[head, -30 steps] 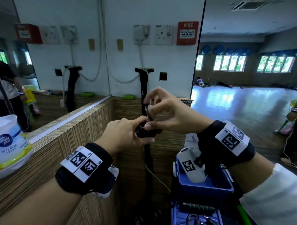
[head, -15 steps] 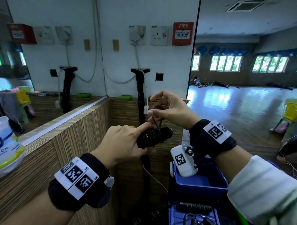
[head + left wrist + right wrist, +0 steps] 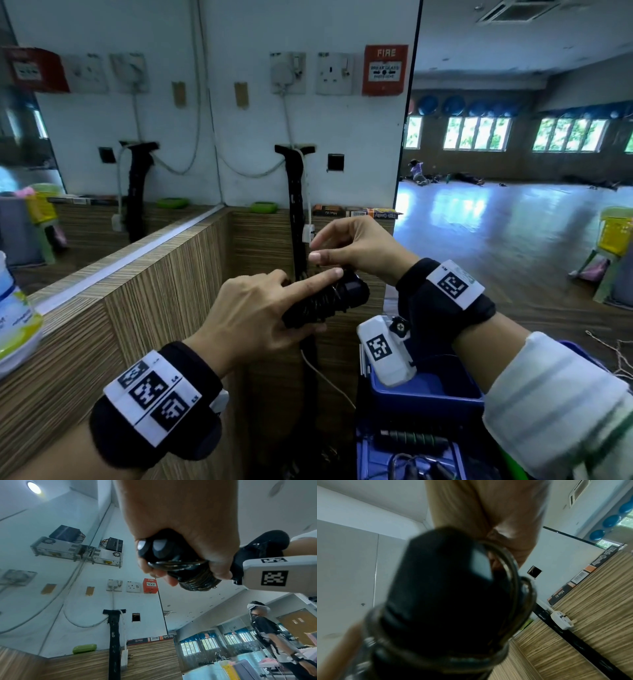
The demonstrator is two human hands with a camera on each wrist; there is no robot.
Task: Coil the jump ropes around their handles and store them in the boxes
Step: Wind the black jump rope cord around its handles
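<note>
The left hand (image 3: 253,311) grips two black plastic handles (image 3: 325,303) wrapped in dark rope, above the blue plastic box (image 3: 428,397). The right hand (image 3: 356,246) pinches the rope end. Beyond, a red wall alarm (image 3: 384,70) reads "FIRE".

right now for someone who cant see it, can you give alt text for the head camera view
Two hands hold a pair of black jump rope handles wrapped in coiled rope at chest height: the left hand grips them with its index finger laid along the top, the right hand pinches at the rope above. Below sit open blue boxes, beside a wood-grain counter.
</note>
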